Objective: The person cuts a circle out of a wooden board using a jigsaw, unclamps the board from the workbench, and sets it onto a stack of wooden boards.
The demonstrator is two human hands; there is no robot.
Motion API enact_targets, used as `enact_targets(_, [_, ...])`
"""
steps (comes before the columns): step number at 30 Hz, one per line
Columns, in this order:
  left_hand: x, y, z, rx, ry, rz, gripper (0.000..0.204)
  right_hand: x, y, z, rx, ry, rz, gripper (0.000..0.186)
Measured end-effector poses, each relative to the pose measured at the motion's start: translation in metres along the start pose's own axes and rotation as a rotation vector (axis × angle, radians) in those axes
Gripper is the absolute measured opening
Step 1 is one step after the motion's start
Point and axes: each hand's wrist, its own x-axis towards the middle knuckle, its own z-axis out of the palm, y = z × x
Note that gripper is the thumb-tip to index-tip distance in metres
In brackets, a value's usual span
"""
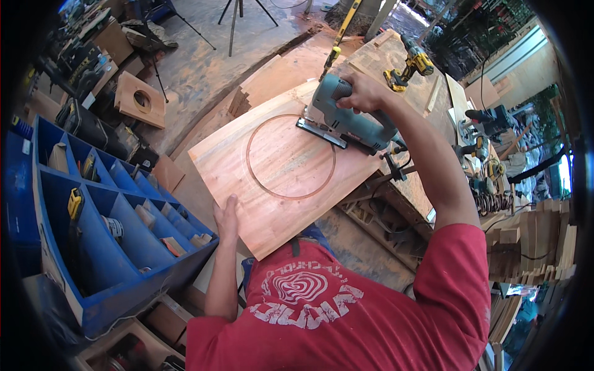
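Observation:
A teal jigsaw rests with its metal base plate on a wooden board, near the board's far right side. My right hand is wrapped round the jigsaw's top handle. A circular groove is marked in the board, and the saw's base lies across its far right part. The blade is hidden beneath the saw. At the board's near left edge, my left hand grips the rim, thumb on top and the other fingers mostly out of sight below. The board sticks out past the workbench toward my body.
A yellow and black cordless drill stands on the bench beyond the saw. To the left is a blue compartment organizer with tools. A wooden piece with a round hole lies on the floor. Stacked wood strips stand at right.

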Motion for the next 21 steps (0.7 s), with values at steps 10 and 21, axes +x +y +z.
enact_targets(10, [-0.011, 0.016, 0.004, 0.207, 0.14, 0.004, 0.067, 0.023, 0.01, -0.002, -0.081, -0.053, -0.106, 0.045])
enact_targets(21, [-0.01, 0.011, 0.006, 0.303, 0.178, 0.045, 0.062, 0.038, 0.012, -0.018, -0.17, -0.123, -0.231, 0.048])
